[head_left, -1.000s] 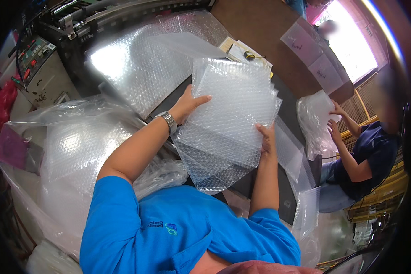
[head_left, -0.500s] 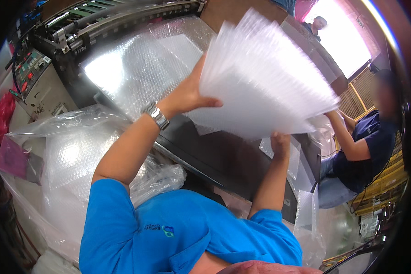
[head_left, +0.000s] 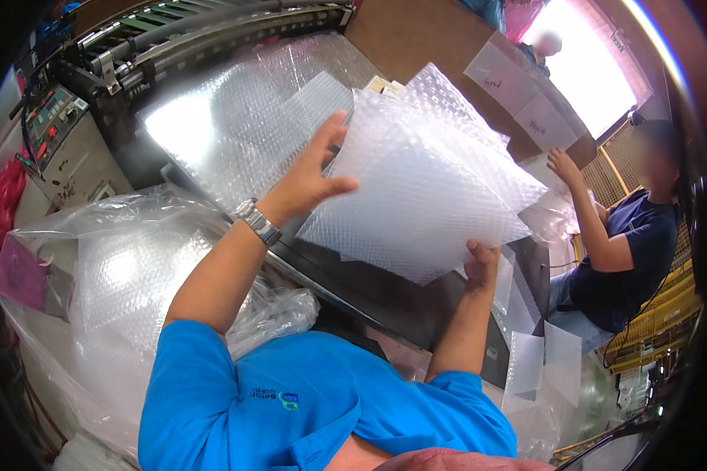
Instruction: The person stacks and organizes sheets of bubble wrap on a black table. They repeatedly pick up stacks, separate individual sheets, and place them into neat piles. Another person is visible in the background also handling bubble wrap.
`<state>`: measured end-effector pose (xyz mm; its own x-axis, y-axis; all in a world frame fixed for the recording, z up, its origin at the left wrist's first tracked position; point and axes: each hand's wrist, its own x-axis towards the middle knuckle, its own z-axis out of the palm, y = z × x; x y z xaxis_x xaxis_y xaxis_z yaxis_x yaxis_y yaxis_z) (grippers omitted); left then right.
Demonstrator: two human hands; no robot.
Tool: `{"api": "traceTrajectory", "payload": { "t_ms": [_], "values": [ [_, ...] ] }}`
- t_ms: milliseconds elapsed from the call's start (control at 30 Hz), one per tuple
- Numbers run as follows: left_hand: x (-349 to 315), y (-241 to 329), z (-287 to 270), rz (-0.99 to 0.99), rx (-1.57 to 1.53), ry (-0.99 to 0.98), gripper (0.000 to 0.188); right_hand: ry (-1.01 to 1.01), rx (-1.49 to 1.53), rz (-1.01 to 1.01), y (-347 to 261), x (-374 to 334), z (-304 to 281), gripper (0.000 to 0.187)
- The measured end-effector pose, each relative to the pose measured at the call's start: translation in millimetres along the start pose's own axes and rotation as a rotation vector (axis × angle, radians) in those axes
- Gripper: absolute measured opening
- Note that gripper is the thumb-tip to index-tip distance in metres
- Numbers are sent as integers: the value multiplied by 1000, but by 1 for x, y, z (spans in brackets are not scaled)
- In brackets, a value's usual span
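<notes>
A loose stack of clear bubble wrap sheets (head_left: 416, 188) is tilted over the dark table in front of me, its corners fanned out unevenly. My left hand (head_left: 310, 174), with a metal watch on the wrist, is open beside the stack's left edge, thumb and fingers spread apart. At the lower right edge, my right hand (head_left: 483, 265) grips the sheets, its thumb on the near side and its other fingers mostly hidden. More bubble wrap (head_left: 236, 118) lies flat on the table to the far left.
A roller machine (head_left: 157, 47) runs along the back left, with a control box (head_left: 63, 118) beside it. A big clear bag (head_left: 126, 275) of bubble wrap stands at my left. Behind the table is a brown board (head_left: 416, 39). A co-worker (head_left: 620, 243) stands at the right.
The stack has come down and toward me, and its fanned sheets lie closer together. My left hand has come off its edge. The co-worker's hand has risen, and a sheet hangs near the co-worker's legs.
</notes>
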<state>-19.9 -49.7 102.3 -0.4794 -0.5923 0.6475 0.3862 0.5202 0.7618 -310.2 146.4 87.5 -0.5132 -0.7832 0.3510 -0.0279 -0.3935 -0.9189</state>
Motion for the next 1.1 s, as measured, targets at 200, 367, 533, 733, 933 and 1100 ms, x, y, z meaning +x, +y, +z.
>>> {"api": "traceTrajectory", "payload": {
  "t_ms": [200, 367, 533, 733, 933, 1100],
  "values": [
    [-55, -72, -24, -531, -185, 234, 90, -10, 2, 204, 47, -5, -4, 72],
    [-42, -44, -8, -450, -172, 99, 94, -158, 117, 331, 72, -1, 4, 69],
    [-23, -24, -11, -422, -6, -18, 91, -241, 114, 364, 52, -10, 5, 80],
    [-28, -60, -4, -604, 12, -97, 80, -103, 17, 544, 67, -6, 30, 86],
    [-12, -33, -3, -676, -560, 47, 79, -105, -77, 111, 29, -11, 43, 82],
    [4, -22, -13, -202, -297, -36, 93, -44, -55, -75, -4, -15, 38, 76]
  ]
}}
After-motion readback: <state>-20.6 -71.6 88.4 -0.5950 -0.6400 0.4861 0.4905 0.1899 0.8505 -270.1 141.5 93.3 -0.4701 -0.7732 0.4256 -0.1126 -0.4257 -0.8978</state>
